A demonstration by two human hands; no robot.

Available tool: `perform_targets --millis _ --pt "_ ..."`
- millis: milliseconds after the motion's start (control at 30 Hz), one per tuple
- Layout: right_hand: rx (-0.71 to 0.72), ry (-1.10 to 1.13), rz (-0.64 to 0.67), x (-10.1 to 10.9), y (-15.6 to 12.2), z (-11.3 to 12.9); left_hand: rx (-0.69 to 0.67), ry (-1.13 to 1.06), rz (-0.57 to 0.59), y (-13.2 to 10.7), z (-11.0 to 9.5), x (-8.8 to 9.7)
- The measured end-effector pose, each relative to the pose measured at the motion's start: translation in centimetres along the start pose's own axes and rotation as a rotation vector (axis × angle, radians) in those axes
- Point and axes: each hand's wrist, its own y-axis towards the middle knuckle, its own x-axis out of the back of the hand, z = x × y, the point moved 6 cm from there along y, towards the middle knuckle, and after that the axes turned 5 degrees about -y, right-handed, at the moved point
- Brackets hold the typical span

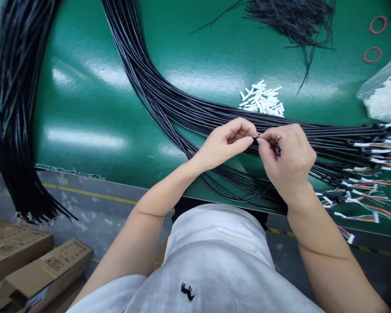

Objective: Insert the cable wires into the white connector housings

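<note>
My left hand (226, 141) and my right hand (288, 156) meet above a thick bundle of black cables (169, 104) on a green table (94, 95). Both hands are closed in a pinch on the end of one black cable (256, 137), fingertips almost touching. A ring shows on a finger of my right hand. A small pile of white connector housings (262, 100) lies just beyond my hands. To the right, the cable ends fan out into coloured wires with white connectors (371, 174).
A second black cable bundle (16, 108) hangs over the table's left edge. Loose short black pieces (293, 21) lie at the back, two red rubber rings (374, 39) and a clear bag of white parts (386, 93) at the right. Cardboard boxes (26, 269) stand on the floor at the left.
</note>
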Motion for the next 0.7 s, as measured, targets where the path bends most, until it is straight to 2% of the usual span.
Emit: perform_targets --millis 133,367,500,700 --pt "-0.002 0.042 0.023 0.1 0.2 0.1 -0.014 0.021 -0.023 -0.1 -0.5 0.0" --pt "-0.086 0.265 0.008 0.5 1.0 0.0 -0.12 0.082 -0.032 -0.3 -0.8 -0.3" --pt "-0.098 0.258 -0.043 0.8 1.0 0.1 0.014 -0.074 0.021 -0.2 0.1 -0.3" --pt "-0.081 0.038 -0.029 0.5 0.5 0.3 0.15 -0.203 0.04 -0.2 1.2 -0.2"
